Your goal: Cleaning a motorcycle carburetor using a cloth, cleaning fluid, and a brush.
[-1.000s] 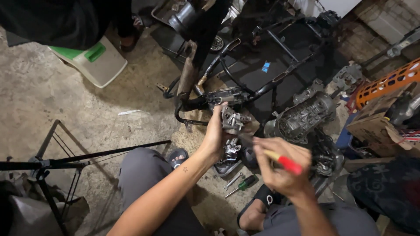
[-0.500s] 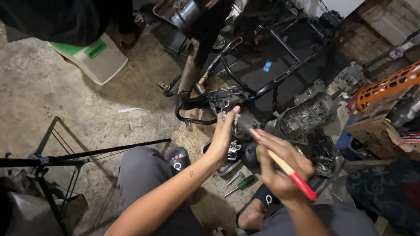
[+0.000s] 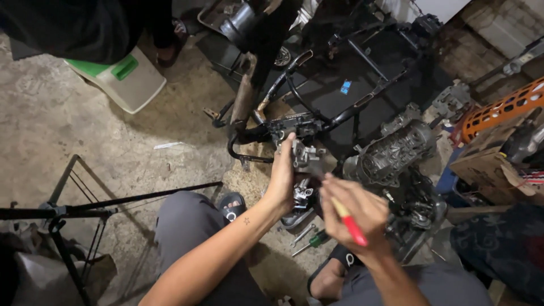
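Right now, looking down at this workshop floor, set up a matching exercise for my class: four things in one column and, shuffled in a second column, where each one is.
Things:
1. screwdriver with red handle
2. small metal engine part
3. green-handled screwdriver
4. white and green plastic container

Places:
A. on the floor between the person's feet
B. in the right hand
C. on the concrete at upper left
D. held by the left hand

Pairs: 1-B, 2-D, 3-A, 4-C
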